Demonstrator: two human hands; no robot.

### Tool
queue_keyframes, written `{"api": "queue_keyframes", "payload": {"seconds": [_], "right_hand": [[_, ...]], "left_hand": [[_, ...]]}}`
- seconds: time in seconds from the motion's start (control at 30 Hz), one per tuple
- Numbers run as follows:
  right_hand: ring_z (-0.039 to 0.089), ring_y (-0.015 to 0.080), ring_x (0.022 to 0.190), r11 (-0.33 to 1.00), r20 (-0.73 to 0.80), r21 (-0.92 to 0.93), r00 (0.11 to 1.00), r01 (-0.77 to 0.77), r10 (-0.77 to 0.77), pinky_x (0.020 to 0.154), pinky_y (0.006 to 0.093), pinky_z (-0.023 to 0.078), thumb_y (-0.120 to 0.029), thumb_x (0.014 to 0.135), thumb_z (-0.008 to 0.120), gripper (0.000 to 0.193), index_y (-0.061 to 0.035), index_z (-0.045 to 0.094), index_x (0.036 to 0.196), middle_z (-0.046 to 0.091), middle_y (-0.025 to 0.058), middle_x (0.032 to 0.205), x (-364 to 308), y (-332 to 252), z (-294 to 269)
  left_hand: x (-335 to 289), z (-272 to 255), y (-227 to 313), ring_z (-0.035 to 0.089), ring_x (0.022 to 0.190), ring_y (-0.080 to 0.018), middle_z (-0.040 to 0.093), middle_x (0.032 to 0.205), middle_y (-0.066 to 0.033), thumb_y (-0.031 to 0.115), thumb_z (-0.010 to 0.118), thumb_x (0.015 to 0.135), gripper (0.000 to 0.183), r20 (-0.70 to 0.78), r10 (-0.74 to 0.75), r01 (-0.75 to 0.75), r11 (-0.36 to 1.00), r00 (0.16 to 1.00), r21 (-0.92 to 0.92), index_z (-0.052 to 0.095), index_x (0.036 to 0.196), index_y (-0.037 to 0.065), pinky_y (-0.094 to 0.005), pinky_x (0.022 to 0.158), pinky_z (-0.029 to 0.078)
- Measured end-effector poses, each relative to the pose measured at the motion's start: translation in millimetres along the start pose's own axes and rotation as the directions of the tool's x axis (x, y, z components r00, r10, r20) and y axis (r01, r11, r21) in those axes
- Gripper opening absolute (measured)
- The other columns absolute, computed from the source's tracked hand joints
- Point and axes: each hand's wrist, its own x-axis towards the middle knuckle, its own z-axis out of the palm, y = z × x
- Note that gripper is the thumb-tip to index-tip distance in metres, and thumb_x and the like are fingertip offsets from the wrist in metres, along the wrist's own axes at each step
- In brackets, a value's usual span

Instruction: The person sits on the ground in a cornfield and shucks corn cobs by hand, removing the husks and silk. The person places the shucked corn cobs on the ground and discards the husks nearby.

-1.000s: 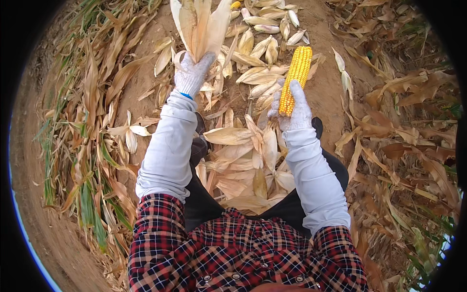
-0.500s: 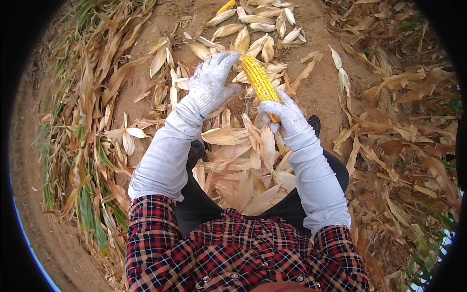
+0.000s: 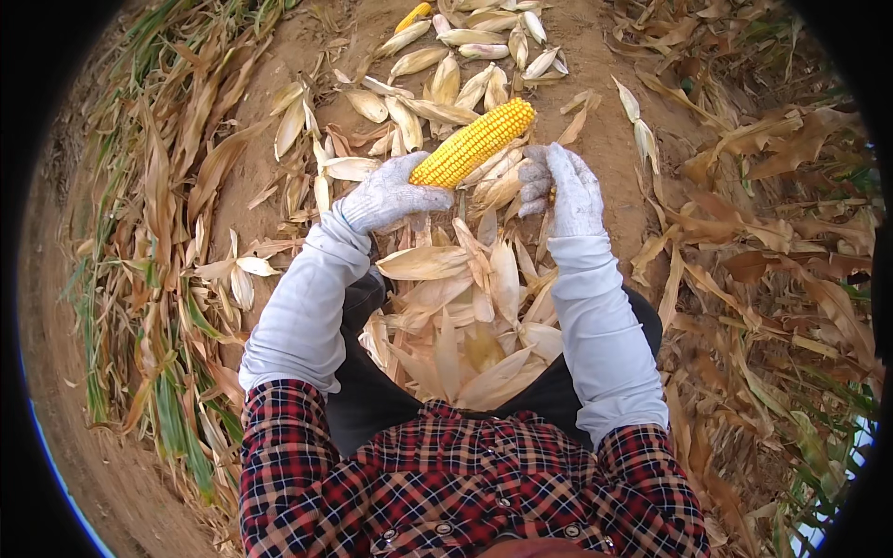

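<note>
Two hands in off-white knitted gloves work above a patch of bare brown soil (image 3: 618, 206), with pale sleeve covers (image 3: 299, 312) reaching from the wrists to a red, black and tan plaid shirt (image 3: 437, 456). The left hand (image 3: 395, 195) grips the near end of a bare, bright yellow ear of corn (image 3: 474, 144), its fingers closed around the base while the rest of the ear slants away and to the right, clear of the glove. The right hand (image 3: 565, 189) is just beside the ear, apart from it, its fingers bent; a small yellowish-brown bit shows between them, but whether they are closed on it cannot be told. Beyond the hands, cream-coloured ears in their husks (image 3: 472, 39) lie scattered, and near them rests another bare yellow ear (image 3: 414, 17). Nearer the body, a heap of papery, pale tan loose husks (image 3: 465, 325) fills the space between legs in black trousers (image 3: 367, 400). Dry brown stalks and leaves mixed with green (image 3: 172, 391) line the left side, and brown, curled dry leaves (image 3: 781, 251) cover the right.
</note>
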Motion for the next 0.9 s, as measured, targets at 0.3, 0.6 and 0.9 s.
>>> {"api": "queue_keyframes", "payload": {"seconds": [0.3, 0.6, 0.9], "right_hand": [[0.065, 0.0286, 0.120, 0.959, 0.178, 0.249, 0.967, 0.134, -0.181, 0.102, 0.0469, 0.056, -0.050, 0.110, 0.050, 0.066, 0.0033, 0.048, 0.149, 0.062, 0.0188, 0.136, 2.9, 15.9, 7.0], [0.064, 0.0290, 0.124, 0.921, -0.066, -0.114, 0.923, 0.372, -0.380, 0.109, 0.0390, 0.052, -0.021, 0.115, 0.040, 0.039, 0.0029, 0.057, 0.141, 0.064, 0.0215, 0.136, 18.7, 45.5, -13.1], [0.072, 0.0187, 0.097, 0.918, -0.028, 0.387, 0.996, 0.086, -0.082, 0.087, 0.0331, 0.059, -0.037, 0.110, 0.052, 0.043, 0.0000, 0.073, 0.120, 0.075, 0.0099, 0.108, 1.4, -5.1, -7.0]], "left_hand": [[-14.3, 54.4, -0.9, 0.065, 0.051, -0.0212, 0.069, 0.076, -0.0150, 0.051, 0.075, 0.091, 0.073, 0.536, 0.164, 0.408, 0.478, 0.828, -0.778, 0.059, 0.129, -0.008, -0.0320, 0.045, 0.053], [-12.6, 104.1, 27.0, 0.071, 0.093, -0.0164, 0.070, 0.106, -0.0082, 0.043, 0.071, 0.096, 0.068, 0.303, 0.046, 0.143, 0.808, 0.952, -0.571, 0.054, 0.145, 0.000, -0.0295, 0.078, 0.059], [-22.6, 93.4, 31.0, 0.063, 0.050, -0.0189, 0.069, 0.081, -0.0161, 0.053, 0.070, 0.095, 0.071, 0.486, 0.161, 0.408, 0.358, 0.859, -0.840, 0.057, 0.135, -0.004, -0.0255, 0.034, 0.046]]}}
